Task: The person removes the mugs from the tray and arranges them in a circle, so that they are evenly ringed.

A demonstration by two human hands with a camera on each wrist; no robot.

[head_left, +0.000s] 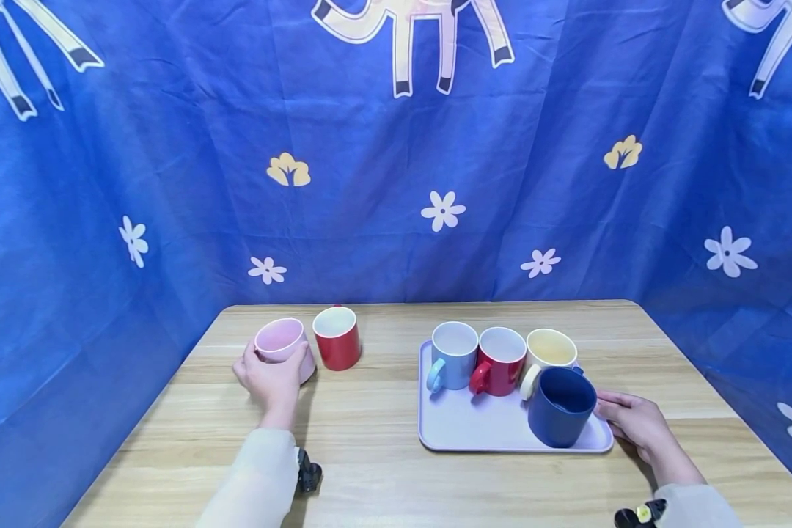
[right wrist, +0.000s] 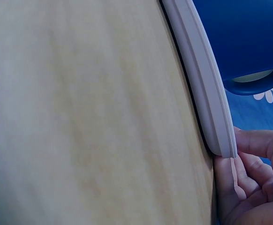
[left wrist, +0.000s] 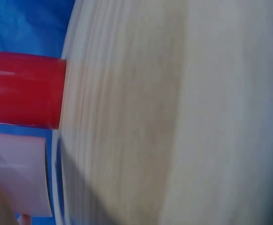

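Note:
My left hand (head_left: pixel 270 378) grips a pink cup (head_left: pixel 293 350) from its near side, thumb and fingers around the wall. A narrow gap shows under the pink cup (left wrist: pixel 26 173) in the left wrist view, so it seems slightly raised. Just right of it stands a red mug (head_left: pixel 339 348), handle facing away. At the lilac tray (head_left: pixel 478 429), my right hand (head_left: pixel 636 422) pinches the right rim near the front corner, thumb over the edge. On the tray are a light blue mug (head_left: pixel 458 361), another red mug (head_left: pixel 504 372), a cream mug (head_left: pixel 546 361) and a navy mug (head_left: pixel 559 414).
The wooden table (head_left: pixel 363 447) carries everything. A blue patterned curtain (head_left: pixel 369 249) hangs behind it and along both sides. The navy mug stands in front of the cream one, partly hiding it, near the tray's right end.

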